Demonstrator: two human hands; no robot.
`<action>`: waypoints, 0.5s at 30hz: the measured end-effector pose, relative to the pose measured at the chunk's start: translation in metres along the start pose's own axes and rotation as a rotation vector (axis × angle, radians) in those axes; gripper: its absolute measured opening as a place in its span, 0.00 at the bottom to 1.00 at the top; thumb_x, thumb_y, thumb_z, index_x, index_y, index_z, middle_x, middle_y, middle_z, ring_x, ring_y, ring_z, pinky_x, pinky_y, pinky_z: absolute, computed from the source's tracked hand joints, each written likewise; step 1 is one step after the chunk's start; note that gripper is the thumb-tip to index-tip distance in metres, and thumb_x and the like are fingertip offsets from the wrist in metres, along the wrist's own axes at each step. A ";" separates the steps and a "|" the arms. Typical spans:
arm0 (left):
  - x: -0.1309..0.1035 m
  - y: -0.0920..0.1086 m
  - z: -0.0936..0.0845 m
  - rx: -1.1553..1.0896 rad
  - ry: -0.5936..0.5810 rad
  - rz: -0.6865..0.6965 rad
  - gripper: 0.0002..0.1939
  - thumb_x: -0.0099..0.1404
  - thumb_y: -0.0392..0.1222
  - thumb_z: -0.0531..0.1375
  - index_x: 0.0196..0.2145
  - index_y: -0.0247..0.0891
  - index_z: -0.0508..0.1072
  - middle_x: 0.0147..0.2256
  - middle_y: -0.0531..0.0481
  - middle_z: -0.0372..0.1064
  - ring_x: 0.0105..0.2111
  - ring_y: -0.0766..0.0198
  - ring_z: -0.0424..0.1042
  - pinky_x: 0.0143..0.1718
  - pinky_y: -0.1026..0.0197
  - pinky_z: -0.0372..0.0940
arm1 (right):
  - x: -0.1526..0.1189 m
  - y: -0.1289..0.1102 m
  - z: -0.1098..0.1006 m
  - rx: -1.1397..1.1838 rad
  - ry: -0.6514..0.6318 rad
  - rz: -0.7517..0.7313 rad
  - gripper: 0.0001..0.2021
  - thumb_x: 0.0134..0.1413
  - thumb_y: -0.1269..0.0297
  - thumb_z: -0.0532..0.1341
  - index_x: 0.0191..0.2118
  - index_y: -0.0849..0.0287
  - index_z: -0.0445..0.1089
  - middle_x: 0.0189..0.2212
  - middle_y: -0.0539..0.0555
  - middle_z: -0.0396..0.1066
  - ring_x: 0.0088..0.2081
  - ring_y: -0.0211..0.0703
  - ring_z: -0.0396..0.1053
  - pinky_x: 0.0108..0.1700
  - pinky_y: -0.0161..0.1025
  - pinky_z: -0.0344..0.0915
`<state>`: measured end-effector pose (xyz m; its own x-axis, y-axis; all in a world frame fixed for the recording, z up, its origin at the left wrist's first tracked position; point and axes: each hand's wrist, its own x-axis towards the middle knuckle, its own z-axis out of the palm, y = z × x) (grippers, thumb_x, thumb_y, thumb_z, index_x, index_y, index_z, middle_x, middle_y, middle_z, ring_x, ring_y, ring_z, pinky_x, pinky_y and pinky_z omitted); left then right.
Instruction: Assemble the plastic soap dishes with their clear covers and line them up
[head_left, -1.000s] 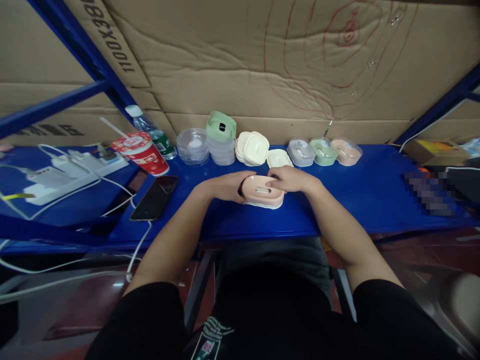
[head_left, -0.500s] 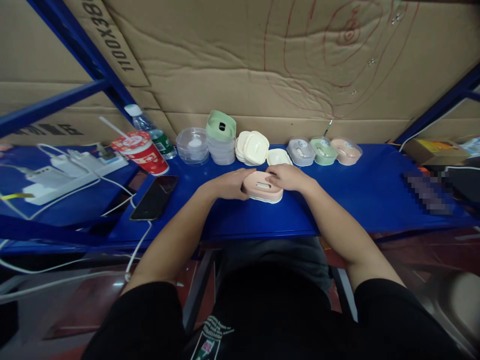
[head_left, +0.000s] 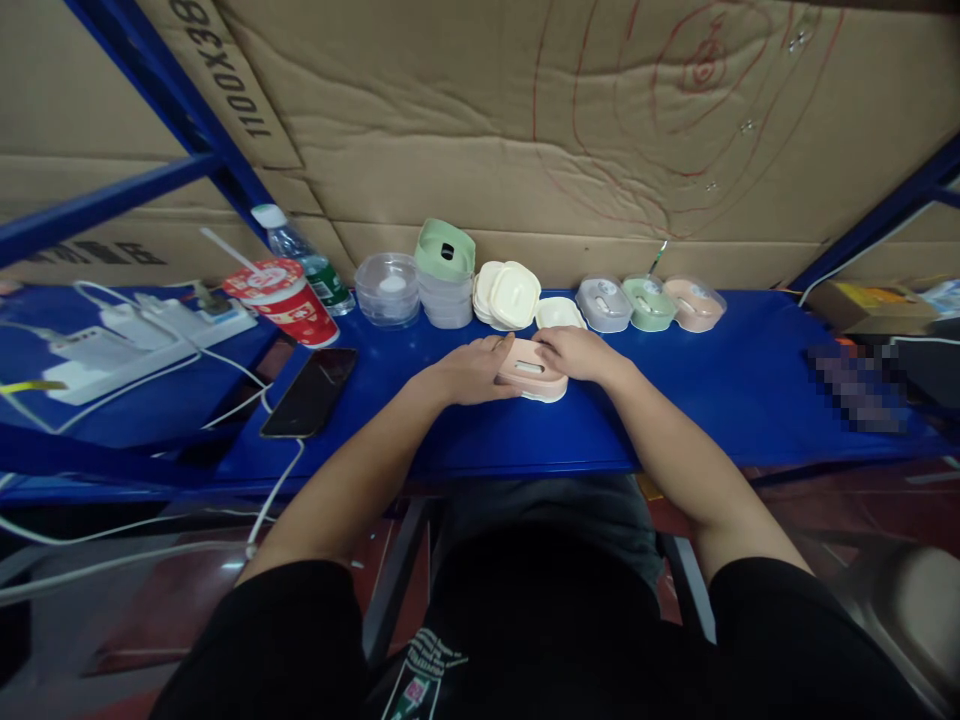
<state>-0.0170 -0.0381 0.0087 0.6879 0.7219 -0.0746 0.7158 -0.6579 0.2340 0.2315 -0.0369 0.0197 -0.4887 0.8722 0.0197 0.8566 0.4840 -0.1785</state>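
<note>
And here's the pink box (head_left: 541,378), slotted face up, right in front of a cream lid (head_left: 561,312) at the blue counter (head_left: 697,390)! Left hand (head_left: 471,370): fingers curled round one end, closed on it. Right hand (head_left: 576,352): fingers bent over the opposite end, gripping too. Now the lettering: the cardboard (head_left: 412,120) behind reads "1100X38", running sideways and cut off by the picture's top, with dark characters (head_left: 97,254) lower left I can't make out. Green label on the bottle (head_left: 328,285), pale print on the red cup (head_left: 300,315), white shirt print (head_left: 435,648): all unreadable!
</note>
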 end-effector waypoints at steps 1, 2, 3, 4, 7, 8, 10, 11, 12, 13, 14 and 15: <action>0.000 0.002 -0.001 0.028 -0.003 -0.015 0.57 0.67 0.67 0.59 0.78 0.23 0.48 0.74 0.21 0.53 0.73 0.33 0.58 0.71 0.44 0.56 | 0.000 0.000 0.001 0.000 -0.003 -0.004 0.18 0.73 0.63 0.54 0.60 0.57 0.75 0.58 0.60 0.80 0.56 0.56 0.76 0.49 0.45 0.67; 0.000 0.003 -0.002 0.046 -0.004 -0.034 0.57 0.66 0.66 0.60 0.77 0.23 0.48 0.74 0.22 0.54 0.73 0.33 0.59 0.71 0.44 0.57 | 0.001 0.000 0.002 -0.002 -0.005 -0.007 0.18 0.73 0.63 0.54 0.60 0.57 0.75 0.58 0.60 0.80 0.57 0.56 0.76 0.50 0.45 0.68; 0.000 0.004 -0.002 0.054 -0.003 -0.049 0.57 0.65 0.65 0.62 0.78 0.24 0.49 0.74 0.23 0.55 0.72 0.33 0.60 0.70 0.45 0.58 | 0.001 0.000 0.003 -0.007 -0.006 -0.009 0.18 0.73 0.63 0.54 0.60 0.58 0.75 0.58 0.61 0.79 0.57 0.56 0.76 0.50 0.45 0.68; 0.000 0.004 -0.002 0.051 -0.002 -0.056 0.58 0.64 0.65 0.63 0.78 0.25 0.49 0.73 0.23 0.56 0.72 0.33 0.60 0.70 0.45 0.58 | 0.001 -0.001 0.004 -0.011 -0.007 -0.009 0.18 0.73 0.63 0.54 0.60 0.58 0.75 0.58 0.61 0.79 0.57 0.57 0.76 0.50 0.45 0.68; 0.002 0.003 -0.003 0.002 -0.016 -0.063 0.63 0.60 0.71 0.64 0.78 0.26 0.48 0.74 0.22 0.53 0.73 0.31 0.58 0.71 0.41 0.57 | 0.002 -0.001 0.006 -0.007 -0.008 -0.017 0.18 0.72 0.63 0.55 0.59 0.59 0.74 0.57 0.62 0.79 0.57 0.57 0.76 0.49 0.46 0.68; 0.003 0.003 -0.004 -0.021 -0.026 -0.065 0.66 0.58 0.74 0.64 0.78 0.26 0.48 0.75 0.22 0.52 0.73 0.29 0.57 0.70 0.40 0.56 | 0.002 0.000 0.006 0.000 -0.007 -0.024 0.18 0.72 0.63 0.55 0.59 0.59 0.74 0.57 0.62 0.79 0.56 0.58 0.76 0.49 0.46 0.68; 0.002 0.000 -0.009 -0.076 -0.030 -0.053 0.68 0.55 0.75 0.67 0.78 0.29 0.51 0.75 0.24 0.53 0.73 0.29 0.57 0.69 0.40 0.58 | 0.002 0.000 0.007 0.021 -0.004 -0.039 0.18 0.72 0.62 0.55 0.59 0.59 0.74 0.57 0.62 0.79 0.56 0.58 0.75 0.50 0.46 0.68; 0.001 -0.003 -0.012 -0.108 -0.020 -0.035 0.66 0.54 0.74 0.68 0.77 0.32 0.54 0.74 0.27 0.56 0.72 0.30 0.60 0.68 0.41 0.60 | 0.002 0.000 0.007 0.033 -0.003 -0.048 0.18 0.72 0.62 0.55 0.60 0.59 0.74 0.57 0.62 0.79 0.57 0.58 0.75 0.50 0.46 0.68; -0.001 -0.007 -0.016 -0.145 -0.002 -0.017 0.62 0.54 0.73 0.69 0.75 0.36 0.59 0.72 0.30 0.61 0.70 0.33 0.64 0.65 0.44 0.63 | 0.002 0.001 0.008 0.046 -0.004 -0.058 0.18 0.72 0.62 0.55 0.60 0.59 0.74 0.57 0.62 0.79 0.57 0.57 0.75 0.50 0.47 0.68; -0.003 -0.013 -0.020 -0.186 0.026 -0.006 0.56 0.54 0.71 0.70 0.72 0.39 0.65 0.69 0.35 0.67 0.66 0.37 0.69 0.62 0.46 0.66 | 0.003 0.001 0.008 0.059 -0.007 -0.068 0.19 0.72 0.61 0.55 0.61 0.59 0.74 0.57 0.63 0.79 0.56 0.57 0.75 0.51 0.47 0.68; -0.006 -0.021 -0.025 -0.229 0.060 -0.012 0.49 0.55 0.70 0.70 0.67 0.42 0.72 0.64 0.38 0.73 0.61 0.40 0.74 0.58 0.49 0.69 | 0.003 0.000 0.009 0.069 -0.012 -0.079 0.19 0.73 0.60 0.55 0.61 0.59 0.73 0.57 0.63 0.79 0.56 0.57 0.75 0.51 0.47 0.68; -0.009 -0.029 -0.030 -0.270 0.102 -0.045 0.41 0.57 0.69 0.70 0.60 0.42 0.77 0.58 0.41 0.79 0.55 0.44 0.78 0.53 0.51 0.71 | 0.003 0.000 0.010 0.078 -0.016 -0.092 0.19 0.73 0.60 0.55 0.61 0.60 0.73 0.56 0.63 0.78 0.56 0.58 0.75 0.52 0.47 0.68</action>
<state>-0.0473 -0.0191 0.0314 0.6311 0.7757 0.0042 0.6779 -0.5542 0.4830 0.2286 -0.0349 0.0101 -0.5678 0.8228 0.0237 0.7930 0.5546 -0.2522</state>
